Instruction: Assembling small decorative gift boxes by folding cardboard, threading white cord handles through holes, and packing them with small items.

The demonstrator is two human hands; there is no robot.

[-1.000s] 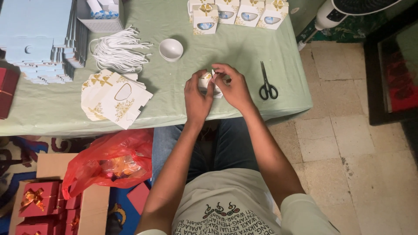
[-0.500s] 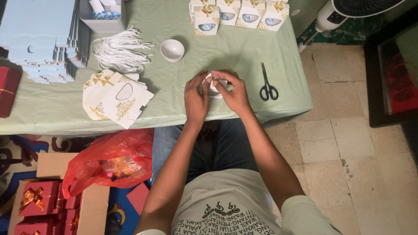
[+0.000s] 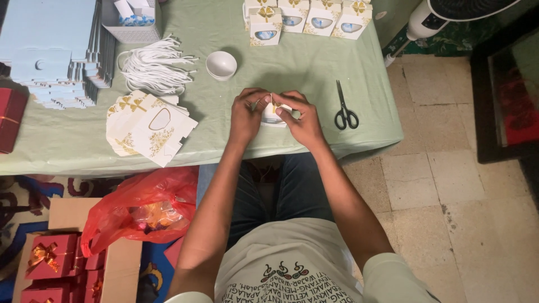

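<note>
The small white box point(image 3: 275, 114) is mostly covered by the left hand point(image 3: 247, 116) and right hand point(image 3: 302, 120), so only a strip between the fingers shows; what the fingertips pinch at its top is too small to tell. The finished boxes point(image 3: 306, 15) at the far side are cut off by the top edge, as is the grey basket point(image 3: 130, 32). The blue card stack point(image 3: 48, 50) and a red box point(image 3: 11, 118) run off the left edge. The fan point(image 3: 443, 14) is cropped at top right. Contents of the red bag point(image 3: 143, 205) are blurred. The gift boxes point(image 3: 48, 261) are cut by the bottom edge.
</note>
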